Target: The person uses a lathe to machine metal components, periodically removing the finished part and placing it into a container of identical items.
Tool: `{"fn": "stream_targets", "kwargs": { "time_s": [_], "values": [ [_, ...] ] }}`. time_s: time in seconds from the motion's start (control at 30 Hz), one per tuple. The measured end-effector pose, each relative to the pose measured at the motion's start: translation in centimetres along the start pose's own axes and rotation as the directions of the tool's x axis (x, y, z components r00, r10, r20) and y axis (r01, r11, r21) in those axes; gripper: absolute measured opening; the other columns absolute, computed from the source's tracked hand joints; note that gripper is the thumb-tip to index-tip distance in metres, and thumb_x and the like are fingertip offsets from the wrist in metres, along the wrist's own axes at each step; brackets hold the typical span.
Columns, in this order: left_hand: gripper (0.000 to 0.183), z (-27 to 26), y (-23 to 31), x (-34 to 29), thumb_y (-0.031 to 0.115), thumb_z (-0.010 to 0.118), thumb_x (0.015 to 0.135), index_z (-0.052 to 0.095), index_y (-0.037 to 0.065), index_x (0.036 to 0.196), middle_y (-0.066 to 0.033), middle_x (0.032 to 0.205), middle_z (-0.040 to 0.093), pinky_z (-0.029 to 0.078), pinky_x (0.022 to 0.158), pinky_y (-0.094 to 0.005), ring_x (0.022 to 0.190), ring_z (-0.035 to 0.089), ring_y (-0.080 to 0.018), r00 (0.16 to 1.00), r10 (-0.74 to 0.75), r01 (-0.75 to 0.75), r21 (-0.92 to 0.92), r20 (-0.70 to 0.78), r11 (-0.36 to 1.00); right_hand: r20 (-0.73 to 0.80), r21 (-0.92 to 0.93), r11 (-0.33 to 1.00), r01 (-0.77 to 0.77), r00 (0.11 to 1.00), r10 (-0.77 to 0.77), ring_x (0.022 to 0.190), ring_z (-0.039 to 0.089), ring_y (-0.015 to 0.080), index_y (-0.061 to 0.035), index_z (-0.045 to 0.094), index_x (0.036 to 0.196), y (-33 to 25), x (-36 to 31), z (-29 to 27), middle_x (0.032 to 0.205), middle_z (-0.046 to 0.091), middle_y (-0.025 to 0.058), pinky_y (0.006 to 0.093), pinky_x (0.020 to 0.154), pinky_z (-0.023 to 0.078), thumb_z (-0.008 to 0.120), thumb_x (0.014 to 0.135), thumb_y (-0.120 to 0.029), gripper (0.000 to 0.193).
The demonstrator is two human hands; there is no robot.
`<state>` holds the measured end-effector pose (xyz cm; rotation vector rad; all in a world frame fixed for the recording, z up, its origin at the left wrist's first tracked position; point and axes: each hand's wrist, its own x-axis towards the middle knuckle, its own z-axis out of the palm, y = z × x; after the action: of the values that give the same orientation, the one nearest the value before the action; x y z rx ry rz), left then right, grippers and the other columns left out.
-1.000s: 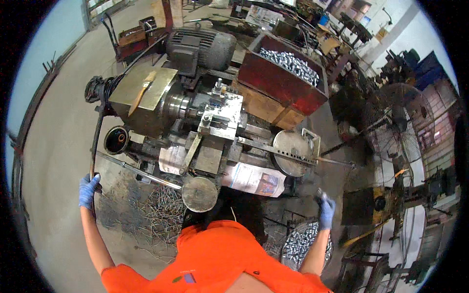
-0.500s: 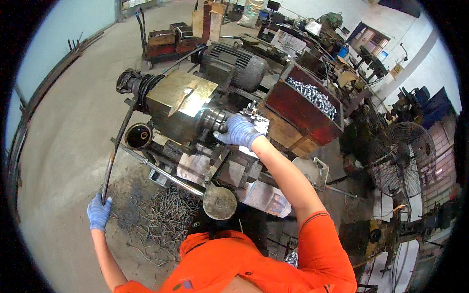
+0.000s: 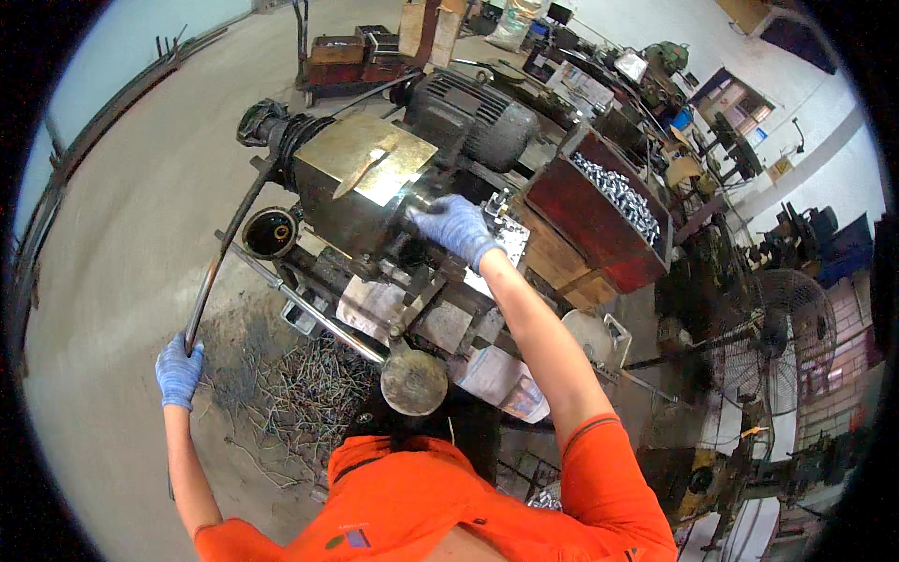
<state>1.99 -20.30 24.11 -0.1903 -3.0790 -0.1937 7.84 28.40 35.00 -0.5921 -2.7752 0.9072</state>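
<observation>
My left hand (image 3: 178, 372), in a blue-grey knit glove, is closed round the lower end of a long dark metal lever (image 3: 213, 276). The lever slopes up to the left end of a lathe-like machine with a boxy headstock (image 3: 348, 214). My right hand (image 3: 454, 228), gloved alike, reaches across the machine to the bright round spindle nose (image 3: 415, 197). Its fingers are pinched together there and cover whatever is between them. A flat wooden-looking stick (image 3: 361, 173) lies on the headstock's shiny top plate (image 3: 398, 150).
Behind stands a ribbed electric motor (image 3: 478, 117). A red-brown bin (image 3: 599, 211) of small metal parts sits right of my right hand. Nearer are a round metal pad (image 3: 414, 382), a long bar (image 3: 328, 323) and metal shavings (image 3: 304, 398) on the floor. A caged fan (image 3: 773, 328) stands right.
The whole view has shifted a little. Against the machine, my left hand and the lever's lower end have swung slightly left. My right hand's fingers have moved closer in on the spindle nose.
</observation>
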Motion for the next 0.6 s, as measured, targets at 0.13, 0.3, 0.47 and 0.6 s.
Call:
{"fn": "stream_targets", "kwargs": {
  "time_s": [0.13, 0.3, 0.47, 0.6],
  "values": [
    [0.025, 0.8, -1.8, 2.9, 0.029, 0.058, 0.078, 0.06, 0.01, 0.094, -0.0137, 0.078, 0.064, 0.046, 0.066, -0.0434, 0.073, 0.061, -0.0327, 0.994, 0.099, -0.088, 0.182, -0.055, 0.979, -0.079, -0.147, 0.989, 0.024, 0.996, -0.036, 0.085, 0.061, 0.0301, 0.0014, 0.066, 0.08, -0.2, -0.2, 1.2, 0.088, 0.063, 0.0168, 0.0323, 0.076, 0.047, 0.068, 0.071, -0.044, 0.046],
    [0.013, 1.2, -8.9, 15.0, 0.021, 0.056, 0.077, 0.058, 0.009, 0.082, -0.0116, 0.069, 0.061, 0.045, 0.057, -0.0413, 0.062, 0.06, -0.0303, 0.942, 0.276, -0.167, 0.443, -0.193, 0.881, -0.099, -0.08, 0.997, 0.018, 0.995, -0.026, 0.083, 0.06, 0.0347, -0.0038, 0.068, 0.08, 0.6, 0.3, 1.6, 0.084, 0.062, 0.0201, 0.0373, 0.079, 0.046, 0.064, 0.071, -0.047, 0.044],
    [0.011, 1.3, -11.9, 19.2, 0.018, 0.056, 0.077, 0.059, 0.009, 0.082, -0.0098, 0.066, 0.061, 0.045, 0.056, -0.0412, 0.06, 0.06, -0.0291, 0.931, 0.329, -0.211, 0.499, -0.159, 0.84, -0.054, -0.113, 0.993, -0.04, 0.998, 0.034, 0.082, 0.061, 0.0331, -0.005, 0.068, 0.079, -0.3, 0.0, 0.9, 0.086, 0.063, 0.019, 0.0366, 0.078, 0.047, 0.064, 0.072, -0.045, 0.04],
    [0.028, -1.5, -6.2, 16.5, 0.024, 0.055, 0.079, 0.063, 0.008, 0.1, -0.018, 0.093, 0.063, 0.048, 0.076, -0.0383, 0.087, 0.062, -0.0305, 0.99, 0.019, -0.005, 0.101, -0.137, 0.995, -0.17, -0.204, 0.97, 0.131, 0.971, -0.167, 0.093, 0.058, 0.0364, -0.0073, 0.068, 0.078, -0.9, -2.0, -0.1, 0.11, 0.056, 0.0237, 0.037, 0.082, 0.047, 0.063, 0.072, -0.047, 0.04]
  ]
}}
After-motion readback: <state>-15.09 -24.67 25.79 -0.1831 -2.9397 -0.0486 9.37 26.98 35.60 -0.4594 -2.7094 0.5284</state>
